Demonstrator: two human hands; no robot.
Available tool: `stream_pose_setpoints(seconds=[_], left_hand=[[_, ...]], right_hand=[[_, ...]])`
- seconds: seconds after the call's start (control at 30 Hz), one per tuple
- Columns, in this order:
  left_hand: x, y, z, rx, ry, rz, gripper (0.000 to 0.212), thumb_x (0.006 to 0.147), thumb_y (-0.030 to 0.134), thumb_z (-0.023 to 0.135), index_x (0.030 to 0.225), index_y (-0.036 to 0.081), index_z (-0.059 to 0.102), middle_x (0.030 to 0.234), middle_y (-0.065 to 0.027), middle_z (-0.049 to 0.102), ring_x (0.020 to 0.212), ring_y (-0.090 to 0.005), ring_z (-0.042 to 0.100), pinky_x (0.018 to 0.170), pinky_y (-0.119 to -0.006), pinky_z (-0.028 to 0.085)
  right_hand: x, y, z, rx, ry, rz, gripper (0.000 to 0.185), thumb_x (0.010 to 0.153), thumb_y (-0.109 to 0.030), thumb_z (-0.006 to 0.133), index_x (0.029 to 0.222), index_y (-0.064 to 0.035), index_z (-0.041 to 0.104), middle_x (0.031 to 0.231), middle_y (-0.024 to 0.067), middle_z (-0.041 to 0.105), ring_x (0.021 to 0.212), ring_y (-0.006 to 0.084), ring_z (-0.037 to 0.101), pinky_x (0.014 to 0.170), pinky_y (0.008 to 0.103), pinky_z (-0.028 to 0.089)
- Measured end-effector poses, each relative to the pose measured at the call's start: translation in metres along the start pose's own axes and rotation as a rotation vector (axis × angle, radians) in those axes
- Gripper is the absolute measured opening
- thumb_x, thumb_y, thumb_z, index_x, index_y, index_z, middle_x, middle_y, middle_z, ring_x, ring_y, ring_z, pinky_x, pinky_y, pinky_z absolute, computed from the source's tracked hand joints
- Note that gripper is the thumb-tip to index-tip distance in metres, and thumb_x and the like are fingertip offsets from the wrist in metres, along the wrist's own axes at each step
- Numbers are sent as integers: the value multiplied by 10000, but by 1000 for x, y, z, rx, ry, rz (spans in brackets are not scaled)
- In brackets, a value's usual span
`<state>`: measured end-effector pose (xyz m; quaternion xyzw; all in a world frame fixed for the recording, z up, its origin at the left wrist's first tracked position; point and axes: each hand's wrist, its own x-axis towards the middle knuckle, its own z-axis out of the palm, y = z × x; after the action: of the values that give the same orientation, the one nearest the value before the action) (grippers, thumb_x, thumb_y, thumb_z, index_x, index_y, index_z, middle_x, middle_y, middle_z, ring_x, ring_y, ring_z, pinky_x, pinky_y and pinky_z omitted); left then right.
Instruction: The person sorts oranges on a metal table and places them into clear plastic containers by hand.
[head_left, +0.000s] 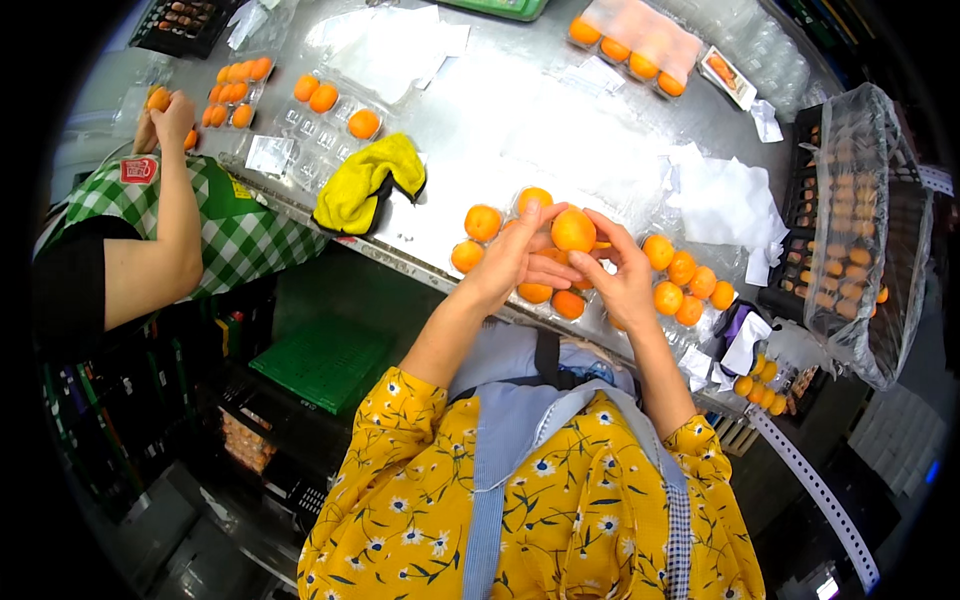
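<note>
An orange citrus fruit (574, 230) is held up in the fingertips of my right hand (619, 271), its thumb at the fruit's lower edge. Beside it my left hand (510, 259) is spread, its fingers reaching toward the fruit; whether they touch it I cannot tell. Beneath both hands, more fruits (568, 304) sit in a clear plastic tray partly hidden by my fingers. Left of my left hand lie further fruits (482, 223). To the right, several fruits (682, 267) fill another clear tray.
A yellow cloth (371, 180) lies at the metal table's near edge. A partly filled clear tray (322, 127) is behind it. At left, a co-worker's hands (169, 120) hold a fruit. A black crate (799, 217) with plastic film stands right; a covered fruit pack (637, 45) sits at the back.
</note>
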<state>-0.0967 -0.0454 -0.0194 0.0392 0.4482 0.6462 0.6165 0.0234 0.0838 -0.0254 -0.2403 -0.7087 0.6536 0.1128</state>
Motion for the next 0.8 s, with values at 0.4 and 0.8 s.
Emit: stream_pose_setpoints(seconds=[0.4,0.8], left_hand=[[47,19,5,229,37,22,557,932,451,396,1329,61,386,1110,-135,550,879,-166,594,710,-275,522],[212,108,-26,1284,549,817,464,748,181,686,1152,51,498,1102,-144,517,1011,-304,484,846,-371,425]], right_hand=[[29,13,-35,331,60,205,453,874,-245,598,1231,14,495,1093,72,595,935,120,561,754,239,445],[63,29,-67,393,236,274,365,891,-226,556,1153,27,531,957,62,609,789,109,553,681,235,432]])
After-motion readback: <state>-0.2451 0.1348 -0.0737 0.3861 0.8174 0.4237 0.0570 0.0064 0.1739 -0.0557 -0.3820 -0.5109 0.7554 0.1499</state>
